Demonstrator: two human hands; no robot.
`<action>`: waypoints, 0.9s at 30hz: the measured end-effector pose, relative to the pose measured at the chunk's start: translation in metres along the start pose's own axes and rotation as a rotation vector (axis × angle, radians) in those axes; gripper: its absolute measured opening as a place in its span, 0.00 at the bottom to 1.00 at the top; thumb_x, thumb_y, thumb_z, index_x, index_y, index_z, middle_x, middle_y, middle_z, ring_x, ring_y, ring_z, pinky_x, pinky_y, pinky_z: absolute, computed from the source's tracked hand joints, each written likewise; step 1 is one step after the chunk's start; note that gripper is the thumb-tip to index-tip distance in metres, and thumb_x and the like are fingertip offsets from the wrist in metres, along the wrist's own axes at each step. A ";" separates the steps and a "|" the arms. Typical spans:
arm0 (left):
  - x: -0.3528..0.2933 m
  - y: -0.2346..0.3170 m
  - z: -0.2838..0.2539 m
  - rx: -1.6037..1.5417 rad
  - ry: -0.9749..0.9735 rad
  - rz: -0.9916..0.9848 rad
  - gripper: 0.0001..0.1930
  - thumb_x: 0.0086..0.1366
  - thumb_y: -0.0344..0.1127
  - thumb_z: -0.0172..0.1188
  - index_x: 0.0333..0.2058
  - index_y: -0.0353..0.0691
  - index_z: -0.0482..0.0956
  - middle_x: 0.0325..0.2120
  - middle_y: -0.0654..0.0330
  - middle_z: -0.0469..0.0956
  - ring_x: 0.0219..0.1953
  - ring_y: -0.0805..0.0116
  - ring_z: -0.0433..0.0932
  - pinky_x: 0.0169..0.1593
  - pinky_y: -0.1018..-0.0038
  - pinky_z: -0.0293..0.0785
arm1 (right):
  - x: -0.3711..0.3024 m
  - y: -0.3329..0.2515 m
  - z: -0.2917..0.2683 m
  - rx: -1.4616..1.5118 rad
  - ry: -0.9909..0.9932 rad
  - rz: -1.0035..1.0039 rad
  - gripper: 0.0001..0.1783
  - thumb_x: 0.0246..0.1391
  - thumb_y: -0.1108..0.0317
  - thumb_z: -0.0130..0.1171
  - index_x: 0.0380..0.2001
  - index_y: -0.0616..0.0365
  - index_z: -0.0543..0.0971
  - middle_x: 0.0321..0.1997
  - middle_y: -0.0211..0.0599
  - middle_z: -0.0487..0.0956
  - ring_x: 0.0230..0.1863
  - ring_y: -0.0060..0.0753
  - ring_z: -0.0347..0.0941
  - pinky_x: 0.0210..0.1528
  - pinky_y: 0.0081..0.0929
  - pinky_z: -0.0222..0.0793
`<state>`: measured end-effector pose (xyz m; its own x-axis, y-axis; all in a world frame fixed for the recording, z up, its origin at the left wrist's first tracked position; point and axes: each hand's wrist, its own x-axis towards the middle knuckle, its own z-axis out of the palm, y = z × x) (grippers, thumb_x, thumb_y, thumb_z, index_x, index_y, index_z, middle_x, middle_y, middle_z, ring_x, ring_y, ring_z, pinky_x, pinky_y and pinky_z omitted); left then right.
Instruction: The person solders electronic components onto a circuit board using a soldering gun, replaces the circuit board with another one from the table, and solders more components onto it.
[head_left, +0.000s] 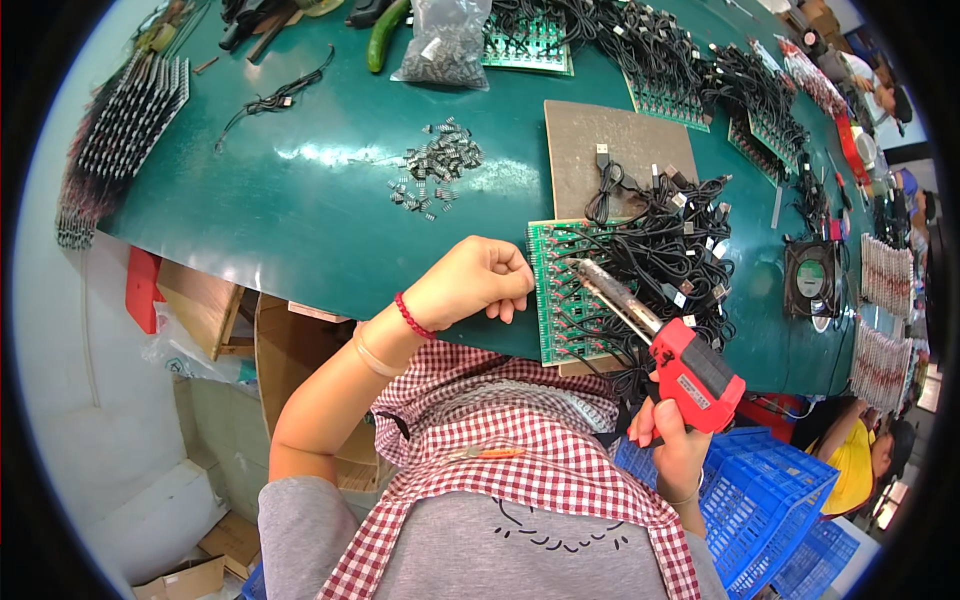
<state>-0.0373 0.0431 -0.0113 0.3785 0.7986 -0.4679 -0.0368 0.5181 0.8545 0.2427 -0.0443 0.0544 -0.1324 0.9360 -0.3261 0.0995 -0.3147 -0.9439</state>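
Observation:
My right hand (668, 440) grips a red soldering gun (690, 368); its metal tip rests on a green circuit board (562, 300) at the near edge of the table. Black cables (668, 240) with plugs are attached along this board and pile up to its right. My left hand (478, 282) is curled into a loose fist just left of the board; whether it pinches something thin, I cannot tell. A red cord bracelet sits on that wrist.
A brown mat (615, 150) lies behind the board. Small metal parts (436, 168) are scattered on the green table (300, 210), with a bag of them (445, 45) farther back. More boards with cables (690, 70) line the right side. A fan (812, 278), blue crates (770, 500) and another person (850, 460) are at right.

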 end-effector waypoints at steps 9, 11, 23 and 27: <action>0.008 0.004 -0.006 0.022 -0.017 -0.030 0.05 0.59 0.30 0.55 0.26 0.35 0.72 0.19 0.62 0.75 0.18 0.81 0.72 0.21 0.86 0.65 | 0.003 0.001 0.008 -0.039 -0.047 0.100 0.19 0.55 0.66 0.50 0.46 0.66 0.66 0.15 0.34 0.66 0.16 0.23 0.61 0.21 0.23 0.62; 0.009 0.005 -0.007 0.026 -0.026 -0.041 0.05 0.59 0.30 0.55 0.26 0.35 0.72 0.19 0.63 0.75 0.18 0.81 0.72 0.21 0.86 0.65 | 0.003 0.001 0.008 -0.062 -0.050 0.109 0.19 0.55 0.66 0.50 0.46 0.66 0.66 0.15 0.34 0.66 0.16 0.23 0.61 0.21 0.23 0.62; 0.010 0.007 -0.009 0.029 -0.044 -0.069 0.05 0.58 0.30 0.55 0.25 0.36 0.73 0.18 0.64 0.75 0.18 0.82 0.71 0.20 0.86 0.64 | 0.004 -0.003 0.013 -0.131 -0.058 0.126 0.13 0.55 0.67 0.49 0.38 0.66 0.68 0.15 0.34 0.66 0.16 0.23 0.61 0.22 0.24 0.62; 0.011 0.006 -0.008 0.025 -0.030 -0.068 0.05 0.57 0.30 0.55 0.25 0.36 0.73 0.18 0.64 0.74 0.17 0.82 0.70 0.20 0.86 0.63 | 0.005 -0.003 0.014 -0.158 -0.085 0.138 0.12 0.55 0.65 0.49 0.24 0.63 0.69 0.15 0.33 0.66 0.17 0.24 0.62 0.23 0.23 0.62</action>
<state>-0.0411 0.0573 -0.0128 0.4071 0.7518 -0.5187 0.0130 0.5630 0.8263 0.2282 -0.0406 0.0551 -0.1885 0.8672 -0.4608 0.2746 -0.4040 -0.8726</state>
